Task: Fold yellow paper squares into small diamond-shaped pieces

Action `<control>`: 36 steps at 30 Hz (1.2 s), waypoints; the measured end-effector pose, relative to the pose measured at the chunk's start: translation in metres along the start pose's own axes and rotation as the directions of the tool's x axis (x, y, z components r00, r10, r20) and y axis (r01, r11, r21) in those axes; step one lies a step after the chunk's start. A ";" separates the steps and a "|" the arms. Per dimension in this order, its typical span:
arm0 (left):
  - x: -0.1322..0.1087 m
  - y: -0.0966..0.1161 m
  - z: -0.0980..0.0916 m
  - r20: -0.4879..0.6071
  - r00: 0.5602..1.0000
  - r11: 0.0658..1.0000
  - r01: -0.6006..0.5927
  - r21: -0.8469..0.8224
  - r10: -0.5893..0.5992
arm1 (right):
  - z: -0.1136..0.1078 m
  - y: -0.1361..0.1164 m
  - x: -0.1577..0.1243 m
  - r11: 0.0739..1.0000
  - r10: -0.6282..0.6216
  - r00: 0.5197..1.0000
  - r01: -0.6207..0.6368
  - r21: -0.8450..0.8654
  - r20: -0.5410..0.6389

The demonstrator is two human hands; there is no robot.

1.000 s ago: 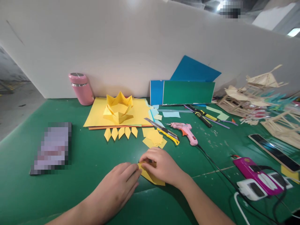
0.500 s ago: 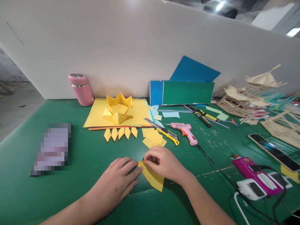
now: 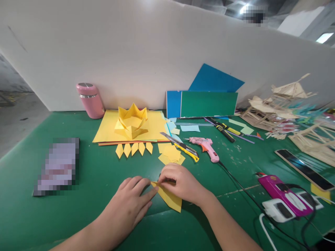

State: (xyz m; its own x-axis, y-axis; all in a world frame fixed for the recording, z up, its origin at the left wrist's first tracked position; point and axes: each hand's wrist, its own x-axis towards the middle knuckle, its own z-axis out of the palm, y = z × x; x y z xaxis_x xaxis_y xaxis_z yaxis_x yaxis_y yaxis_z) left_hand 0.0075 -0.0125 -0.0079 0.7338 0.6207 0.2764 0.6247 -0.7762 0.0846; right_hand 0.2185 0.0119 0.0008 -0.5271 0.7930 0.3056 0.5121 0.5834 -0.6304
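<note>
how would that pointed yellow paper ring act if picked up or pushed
The yellow paper ring is probably light, being folded paper. Its thin upright points would likely crush if squeezed. Its flared base may slide rather than tip.

ylw paper [image 3: 171, 200] turned vs 1s ago, more of it showing below r hand [image 3: 179, 181].

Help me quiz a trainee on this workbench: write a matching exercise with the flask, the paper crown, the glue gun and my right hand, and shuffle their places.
Things:
1. Pink flask
2. Yellow paper crown
3. Pink glue gun
4. Right hand

Places:
A. Just right of the utility knife
B. Touching the yellow paper piece
C. Near the white panel, left of the large yellow sheet
D. On the large yellow sheet

Pairs: 1-C, 2-D, 3-A, 4-B
</note>
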 end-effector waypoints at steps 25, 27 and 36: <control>0.007 0.001 -0.010 0.040 0.998 0.996 0.041 -0.081 -0.038 | -0.002 0.003 -0.001 0.999 0.004 1.000 -0.003 -0.032 0.019; 0.007 0.001 -0.013 0.038 0.999 0.995 0.038 -0.092 -0.034 | -0.002 0.001 0.000 0.998 0.037 0.999 -0.036 -0.041 0.020; 0.013 -0.004 -0.009 0.075 0.995 0.988 0.083 -0.134 -0.073 | -0.001 -0.001 0.000 0.997 0.047 0.998 -0.045 -0.057 0.041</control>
State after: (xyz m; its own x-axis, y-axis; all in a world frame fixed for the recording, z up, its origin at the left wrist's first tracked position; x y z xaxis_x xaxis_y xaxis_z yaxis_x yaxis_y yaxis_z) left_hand 0.0120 -0.0020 0.0042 0.7040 0.6822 0.1973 0.6419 -0.7301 0.2342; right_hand 0.2186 0.0118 0.0026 -0.5300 0.8115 0.2460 0.5730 0.5565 -0.6016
